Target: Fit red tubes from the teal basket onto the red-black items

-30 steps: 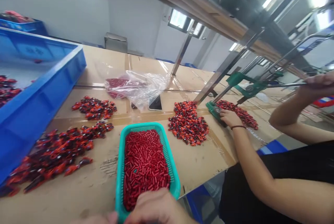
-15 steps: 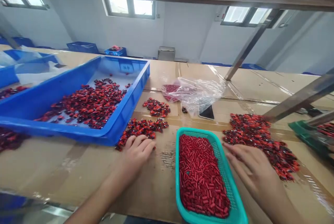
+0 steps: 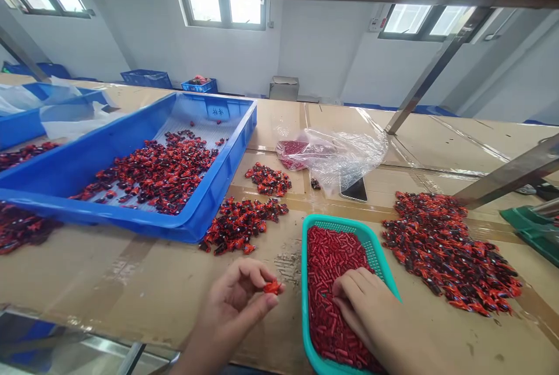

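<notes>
My left hand (image 3: 238, 299) is raised just above the cardboard-covered table, pinching one small red-and-black part (image 3: 272, 287) between thumb and fingertips. My right hand (image 3: 364, 305) rests inside the teal basket (image 3: 349, 225), fingers curled down among the small red tubes (image 3: 325, 258) that fill it; whether it grips one is hidden. A small pile of red-and-black parts (image 3: 242, 225) lies just beyond my left hand. A larger heap of the same parts (image 3: 445, 250) spreads to the right of the basket.
A big blue tray (image 3: 209, 188) holding more red-and-black parts sits at the left. A clear plastic bag (image 3: 336, 156) and a dark phone (image 3: 354, 188) lie behind the basket. A green press tool (image 3: 530, 226) and slanted metal posts stand at the right.
My left hand came back from the small pile with one red-and-black part pinched in it. My right hand moved left from the big heap into the teal basket.
</notes>
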### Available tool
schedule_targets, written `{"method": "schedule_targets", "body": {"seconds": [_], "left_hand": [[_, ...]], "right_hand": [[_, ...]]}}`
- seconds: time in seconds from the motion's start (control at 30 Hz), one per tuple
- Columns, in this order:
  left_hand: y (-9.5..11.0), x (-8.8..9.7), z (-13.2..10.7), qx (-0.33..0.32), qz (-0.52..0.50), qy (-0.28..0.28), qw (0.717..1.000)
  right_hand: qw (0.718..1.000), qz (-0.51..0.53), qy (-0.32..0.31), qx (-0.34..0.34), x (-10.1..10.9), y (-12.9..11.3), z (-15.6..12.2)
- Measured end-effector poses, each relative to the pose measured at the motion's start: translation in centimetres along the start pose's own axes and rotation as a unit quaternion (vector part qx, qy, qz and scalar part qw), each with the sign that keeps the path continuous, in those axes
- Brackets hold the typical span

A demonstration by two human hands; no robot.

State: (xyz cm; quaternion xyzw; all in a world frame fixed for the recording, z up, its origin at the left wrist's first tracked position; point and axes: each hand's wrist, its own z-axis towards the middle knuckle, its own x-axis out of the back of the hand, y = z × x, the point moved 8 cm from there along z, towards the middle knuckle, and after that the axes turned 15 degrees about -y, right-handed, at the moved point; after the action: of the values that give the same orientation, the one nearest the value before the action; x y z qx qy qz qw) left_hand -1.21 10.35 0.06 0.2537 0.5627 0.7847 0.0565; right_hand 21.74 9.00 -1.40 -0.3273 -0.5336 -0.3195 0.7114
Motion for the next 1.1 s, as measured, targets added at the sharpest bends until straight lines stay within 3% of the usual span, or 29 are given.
{"method": "schedule_targets", "body": {"seconds": [0.07,0.17,0.27,0.4,0.57,0.77,0.87,0.93,1.0,1.1], "left_hand": [[-1.0,-1.0,-0.7,0.072,-0.166,0.01,0.983],[-2.1,-3.0,-1.9,0.193,-0.397,0.062,0.895],[-1.2,-4.5,-2.1,0.227,-0.472,0.083,0.848],[0.0,-6.0,-1.8,0.213,-0.51,0.061,0.831],[0.6,-6.0,-2.0,0.161,-0.473,0.052,0.865],[3.4,-4.1,-1.8,-0.04,-0.272,0.024,0.961],[4.8,-3.8,-1.7,-0.111,-0.166,0.025,0.98],[4.7,-3.7,-1.3,-0.095,-0.138,0.035,0.985],[4.2,-3.8,-0.7,-0.062,-0.121,0.043,0.99],[3.9,-4.3,0.3,-0.051,-0.061,0.021,0.997]], "right_hand": [[1.0,0.011,0.002,-0.006,0.4,0.0,-0.1],[0.996,0.084,-0.014,-0.02,1.8,-0.4,-0.2],[0.966,0.254,-0.035,-0.028,3.6,-1.5,-0.3],[0.919,0.395,0.007,0.001,6.0,-4.1,0.0],[0.923,0.367,0.091,0.068,7.6,-6.5,0.8],[0.942,0.318,0.091,0.057,7.9,-6.8,0.7],[0.904,0.427,-0.006,-0.012,6.3,-5.9,0.7],[0.856,0.506,-0.098,-0.033,4.6,-6.0,0.6],[0.821,0.548,-0.162,0.003,3.2,-6.8,0.6],[0.809,0.559,-0.173,0.058,2.0,-7.4,0.7]]}}
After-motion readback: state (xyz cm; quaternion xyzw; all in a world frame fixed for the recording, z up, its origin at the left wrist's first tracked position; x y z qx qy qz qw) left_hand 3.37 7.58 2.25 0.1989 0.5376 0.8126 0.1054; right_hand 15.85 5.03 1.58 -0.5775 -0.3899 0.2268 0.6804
